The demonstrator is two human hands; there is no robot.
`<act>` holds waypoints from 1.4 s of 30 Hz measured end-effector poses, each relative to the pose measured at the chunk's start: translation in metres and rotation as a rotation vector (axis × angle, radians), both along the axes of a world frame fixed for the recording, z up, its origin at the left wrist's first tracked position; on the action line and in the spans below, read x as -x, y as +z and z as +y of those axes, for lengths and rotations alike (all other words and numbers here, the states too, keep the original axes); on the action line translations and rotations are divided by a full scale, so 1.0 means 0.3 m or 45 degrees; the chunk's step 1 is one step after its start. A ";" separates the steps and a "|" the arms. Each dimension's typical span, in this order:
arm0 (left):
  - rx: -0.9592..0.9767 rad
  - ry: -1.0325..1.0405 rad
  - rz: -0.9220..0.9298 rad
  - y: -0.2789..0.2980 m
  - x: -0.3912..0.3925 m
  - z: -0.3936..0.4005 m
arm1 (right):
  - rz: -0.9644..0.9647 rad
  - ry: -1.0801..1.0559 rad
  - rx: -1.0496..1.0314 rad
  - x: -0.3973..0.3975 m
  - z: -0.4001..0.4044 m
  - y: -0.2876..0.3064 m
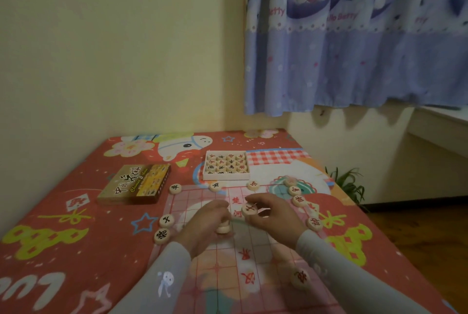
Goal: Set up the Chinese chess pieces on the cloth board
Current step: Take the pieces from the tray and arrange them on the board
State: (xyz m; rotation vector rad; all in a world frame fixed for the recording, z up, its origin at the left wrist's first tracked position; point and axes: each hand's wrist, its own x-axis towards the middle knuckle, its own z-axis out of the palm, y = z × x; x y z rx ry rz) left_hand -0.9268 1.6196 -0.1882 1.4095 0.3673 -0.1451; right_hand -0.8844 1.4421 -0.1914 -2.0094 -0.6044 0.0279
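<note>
Over the cloth board [253, 250] at lower centre, my right hand [273, 215] pinches a black-marked piece [250, 210], my left hand [210, 222] grips a small stack of pieces [223, 227]; next, I judge, comes seating it on an intersection.

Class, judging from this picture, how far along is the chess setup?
Early. About ten pieces lie around the cloth board, like one at its far corner. The right hand pinches a piece; the left hand holds several. The tray remains nearly full.
</note>
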 end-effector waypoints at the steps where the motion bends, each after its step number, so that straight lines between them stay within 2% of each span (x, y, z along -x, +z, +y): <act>1: -0.025 0.024 -0.011 -0.002 0.002 0.001 | -0.004 -0.004 0.000 0.002 -0.005 0.001; 13: -0.095 0.030 -0.100 -0.037 -0.007 -0.006 | -0.088 -0.112 0.132 -0.015 -0.073 -0.039; 25: -0.127 -0.048 -0.078 -0.044 -0.045 -0.114 | -0.053 -0.661 0.156 0.020 -0.341 -0.144; 28: -0.163 -0.097 -0.105 -0.050 -0.057 -0.135 | -0.085 -0.748 0.259 -0.019 -0.381 -0.129; 36: -0.156 -0.132 -0.114 -0.064 -0.097 -0.135 | -0.030 -0.740 0.362 -0.152 -0.326 -0.121; 42: -0.164 -0.158 -0.118 -0.079 -0.116 -0.129 | 0.100 -0.718 0.508 -0.207 -0.310 -0.145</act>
